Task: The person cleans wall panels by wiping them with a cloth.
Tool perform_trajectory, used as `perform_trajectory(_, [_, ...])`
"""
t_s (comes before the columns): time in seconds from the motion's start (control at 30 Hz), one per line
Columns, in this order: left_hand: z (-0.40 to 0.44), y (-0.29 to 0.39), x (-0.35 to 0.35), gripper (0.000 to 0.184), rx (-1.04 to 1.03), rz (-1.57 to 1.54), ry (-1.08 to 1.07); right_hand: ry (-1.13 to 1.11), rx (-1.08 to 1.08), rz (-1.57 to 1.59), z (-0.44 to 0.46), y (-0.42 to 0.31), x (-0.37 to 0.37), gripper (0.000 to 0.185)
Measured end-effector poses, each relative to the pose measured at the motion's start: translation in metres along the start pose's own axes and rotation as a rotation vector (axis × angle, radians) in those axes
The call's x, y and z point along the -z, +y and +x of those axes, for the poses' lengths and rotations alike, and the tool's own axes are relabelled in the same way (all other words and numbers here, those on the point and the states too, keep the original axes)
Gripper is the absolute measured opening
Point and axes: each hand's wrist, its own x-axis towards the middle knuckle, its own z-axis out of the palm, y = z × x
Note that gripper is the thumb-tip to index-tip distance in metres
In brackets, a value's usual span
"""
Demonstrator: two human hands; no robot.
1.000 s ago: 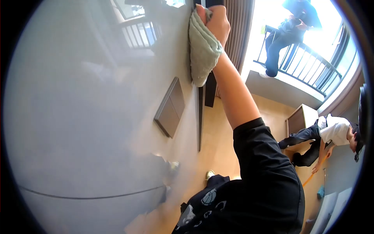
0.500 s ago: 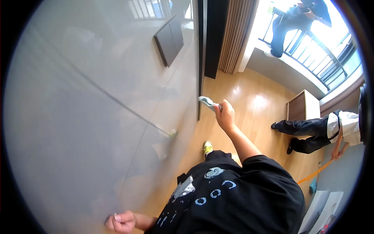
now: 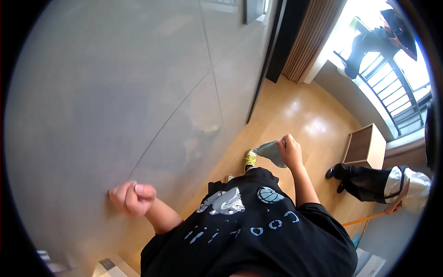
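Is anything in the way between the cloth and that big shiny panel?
Nothing visible is. The right hand holds the grey-green cloth, with open space toward the shiny panel. The yellow shoe looks close, but it is down on the floor. The curled left hand is off to one side.

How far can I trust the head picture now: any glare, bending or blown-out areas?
Head view: the window is partly blown out to white; the floor has bright glare patches; the glossy panel carries faint reflections; wide-angle bending and black corners mark the edges; the cloth in the right hand stays readable.
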Motion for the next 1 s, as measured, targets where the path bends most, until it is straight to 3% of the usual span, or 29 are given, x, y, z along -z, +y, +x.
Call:
perform_trajectory(0.2, [-0.006, -0.005, -0.021, 0.013, 0.034, -0.103, -0.076, -0.105, 0.003, 0.021, -0.003, -0.015, 0.002, 0.023])
perform_trajectory(0.3, [-0.020, 0.024, -0.044, 0.011, 0.367, -0.301, -0.077, -0.142, 0.010, 0.047, 0.003, -0.013, 0.013, 0.022])
perform_trajectory(0.37, [-0.027, 0.061, -0.055, 0.008, 0.731, -0.757, -0.085, -0.175, 0.031, 0.046, 0.002, -0.020, 0.018, 0.021])
perform_trajectory(0.4, [-0.034, 0.079, -0.056, 0.010, 0.823, -0.860, -0.216, -0.175, 0.075, 0.053, 0.004, -0.026, 0.019, 0.021])
perform_trajectory(0.43, [-0.032, 0.093, -0.058, 0.016, 0.793, -0.908, -0.402, -0.206, 0.115, 0.066, 0.007, -0.034, 0.018, 0.021])
perform_trajectory(0.47, [-0.036, 0.109, -0.060, 0.038, 0.751, -0.973, -0.596, -0.237, 0.156, 0.078, 0.009, -0.044, 0.018, 0.021])
perform_trajectory(0.53, [-0.037, 0.139, -0.068, 0.060, 0.531, -1.019, -0.895, -0.300, 0.220, 0.094, 0.012, -0.059, 0.013, 0.023])
perform_trajectory(0.6, [-0.061, 0.163, -0.070, 0.067, 0.388, -1.112, -1.055, -0.352, 0.322, 0.130, 0.016, -0.078, 0.010, 0.025])
perform_trajectory(0.7, [-0.093, 0.171, -0.065, 0.055, 0.397, -1.155, -1.133, -0.383, 0.446, 0.195, 0.019, -0.114, 0.002, 0.022])
perform_trajectory(0.8, [-0.106, 0.193, -0.059, 0.025, 0.412, -1.258, -1.361, -0.411, 0.377, 0.238, 0.001, -0.102, 0.012, 0.020])
perform_trajectory(0.9, [-0.113, 0.183, -0.049, 0.022, 0.518, -1.212, -1.391, -0.396, 0.294, 0.328, -0.009, -0.090, 0.009, 0.019])
perform_trajectory(1.0, [-0.117, 0.188, -0.021, 0.022, 0.819, -1.220, -1.487, -0.379, 0.212, 0.416, -0.027, -0.070, 0.012, 0.019])
